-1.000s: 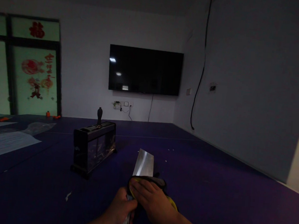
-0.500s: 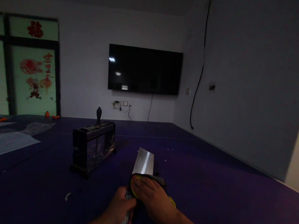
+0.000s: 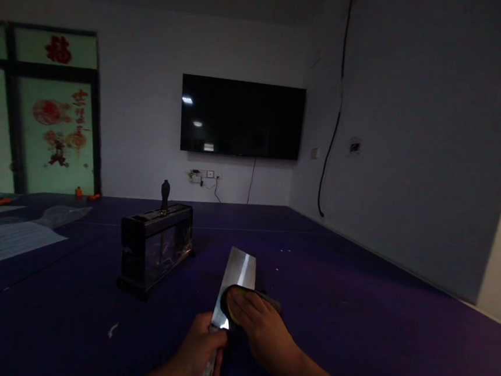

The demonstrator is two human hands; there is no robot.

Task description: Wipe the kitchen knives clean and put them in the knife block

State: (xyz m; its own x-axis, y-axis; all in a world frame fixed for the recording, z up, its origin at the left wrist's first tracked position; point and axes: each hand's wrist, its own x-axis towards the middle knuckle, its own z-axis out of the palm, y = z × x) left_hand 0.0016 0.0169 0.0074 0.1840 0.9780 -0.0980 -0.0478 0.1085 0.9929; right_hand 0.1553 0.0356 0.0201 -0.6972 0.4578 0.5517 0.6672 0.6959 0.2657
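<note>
My left hand (image 3: 200, 347) is wrapped around the pale, patterned handle of a cleaver (image 3: 239, 269), whose broad, shiny blade points away from me. Folded against that blade is a dark cloth with a yellow side (image 3: 228, 304); my right hand (image 3: 267, 330) presses it there with the fingers together. Part of the cloth is hidden beneath the hand. To the left stands a black knife block with clear sides (image 3: 168, 254), and one dark handle (image 3: 165, 193) sticks up from its top.
The purple table (image 3: 343, 331) reaches to the walls. At its left lie a printed sheet (image 3: 13, 243), a clear plastic bag (image 3: 61, 215) and small orange items (image 3: 93, 197). A white scrap (image 3: 113, 329) lies near the front. A black cable (image 3: 338, 114) hangs on the right wall.
My right hand has drawn the cloth slightly back toward the right edge of the blade, baring more of the metal near the handle. The left hand has barely moved.
</note>
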